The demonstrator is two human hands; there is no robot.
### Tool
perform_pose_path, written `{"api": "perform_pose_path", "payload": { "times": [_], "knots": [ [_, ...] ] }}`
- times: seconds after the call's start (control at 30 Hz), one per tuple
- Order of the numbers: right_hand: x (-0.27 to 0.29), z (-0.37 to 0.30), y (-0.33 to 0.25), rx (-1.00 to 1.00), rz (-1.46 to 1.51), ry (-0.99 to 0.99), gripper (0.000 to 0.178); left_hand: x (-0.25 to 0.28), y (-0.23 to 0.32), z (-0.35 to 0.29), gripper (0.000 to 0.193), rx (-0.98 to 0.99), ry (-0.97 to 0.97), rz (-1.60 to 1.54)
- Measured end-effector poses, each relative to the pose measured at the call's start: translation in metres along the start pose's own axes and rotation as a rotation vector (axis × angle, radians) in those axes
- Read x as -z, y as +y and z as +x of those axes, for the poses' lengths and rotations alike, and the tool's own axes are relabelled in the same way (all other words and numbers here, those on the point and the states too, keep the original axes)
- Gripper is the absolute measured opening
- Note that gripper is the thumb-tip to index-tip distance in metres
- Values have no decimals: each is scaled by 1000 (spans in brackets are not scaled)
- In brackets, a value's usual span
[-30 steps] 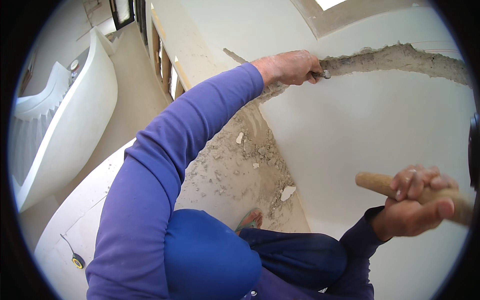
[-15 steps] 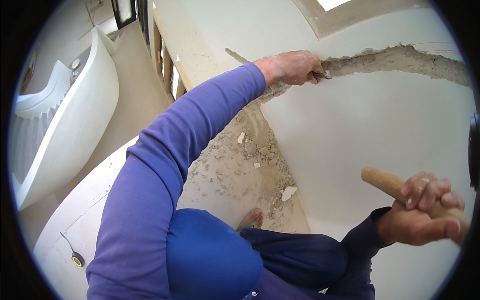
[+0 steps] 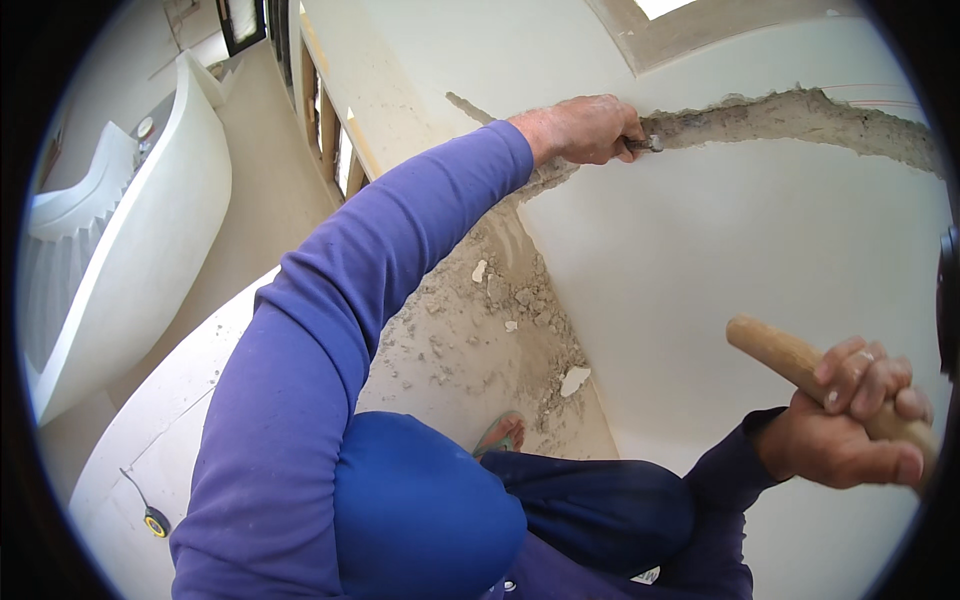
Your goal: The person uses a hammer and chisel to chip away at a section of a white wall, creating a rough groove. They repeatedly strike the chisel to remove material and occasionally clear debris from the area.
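Observation:
My left hand (image 3: 595, 128) is closed round a metal chisel (image 3: 652, 143), whose blunt end sticks out past my fingers; the rest of it is hidden by the hand. It rests at the rough channel (image 3: 780, 115) cut across the pale wall (image 3: 680, 250). Lower right, apart from the wall's channel, my right hand (image 3: 850, 425) grips the wooden handle (image 3: 775, 352) of what looks like a hammer. The handle's free end points up and left, while the tool's head is out of view.
Broken plaster and rubble (image 3: 525, 300) lie along the foot of the wall, near my sandalled foot (image 3: 503, 432). A tape measure (image 3: 156, 521) sits on the white surface at lower left. Beyond it curves a white stair parapet (image 3: 150, 230). A window opening (image 3: 660, 10) is at the top.
My right hand and the wooden handle have shifted very slightly, the handle's free end dropping a little on its left. The left hand and chisel stay at the channel.

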State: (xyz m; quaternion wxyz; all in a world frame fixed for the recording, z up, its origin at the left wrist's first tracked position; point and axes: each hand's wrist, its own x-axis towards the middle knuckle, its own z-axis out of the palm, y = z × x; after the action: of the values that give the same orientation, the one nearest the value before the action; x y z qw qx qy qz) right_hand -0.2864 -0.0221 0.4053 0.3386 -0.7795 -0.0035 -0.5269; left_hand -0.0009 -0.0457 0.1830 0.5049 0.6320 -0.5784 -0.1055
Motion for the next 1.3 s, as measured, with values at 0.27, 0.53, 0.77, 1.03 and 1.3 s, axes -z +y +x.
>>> {"api": "perform_pose_path", "payload": {
  "times": [0.27,0.53,0.77,1.03,1.3],
  "knots": [
    [-26,-31,98,-497,-563,-608,31,3,-7,-17,18,46,9,-7],
    [16,0,19,83,101,-93,61,-5,-10,-10,19,49,103,-192],
    [-13,-18,102,-521,-684,-692,29,-8,-11,-21,22,26,141,-73],
    [-14,4,0,71,-3,108,63,-6,-13,-12,25,15,154,-157],
    [-30,-24,76,-676,-528,-580,32,-16,-25,-28,23,49,206,-86]
  ]
}}
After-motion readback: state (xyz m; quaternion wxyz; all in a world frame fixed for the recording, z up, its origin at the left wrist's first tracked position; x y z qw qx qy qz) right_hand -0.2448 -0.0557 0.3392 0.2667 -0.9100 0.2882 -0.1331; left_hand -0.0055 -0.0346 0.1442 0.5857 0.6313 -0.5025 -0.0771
